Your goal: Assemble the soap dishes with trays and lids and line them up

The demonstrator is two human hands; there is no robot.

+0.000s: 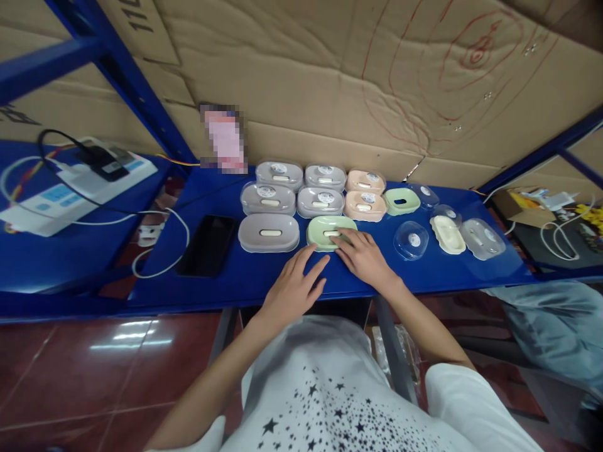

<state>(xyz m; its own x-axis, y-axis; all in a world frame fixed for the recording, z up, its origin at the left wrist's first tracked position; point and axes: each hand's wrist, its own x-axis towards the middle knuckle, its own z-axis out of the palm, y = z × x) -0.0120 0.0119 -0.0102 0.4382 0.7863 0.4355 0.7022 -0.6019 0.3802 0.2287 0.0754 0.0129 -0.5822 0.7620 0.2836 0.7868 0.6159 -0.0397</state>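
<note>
On the blue shelf (245, 279) a green soap box (323, 227) lies in the front row. My right hand (360, 254) rests on its near right edge, fingers flat on top. My left hand (294, 285) lies on the shelf just in front of the box, fingers spread, holding nothing. Left of it sits a grey soap box (268, 233). Behind stand two more rows of lidded boxes, grey (268, 198) and peach (365, 205).
To the right lie an open green tray (401, 201), clear lids (411, 240), a cream tray (447, 234) and a grey tray (483, 238). A black phone (207, 245) lies at the left beside a white cable (162, 267). A power strip (70, 191) sits far left. Cardboard lines the back.
</note>
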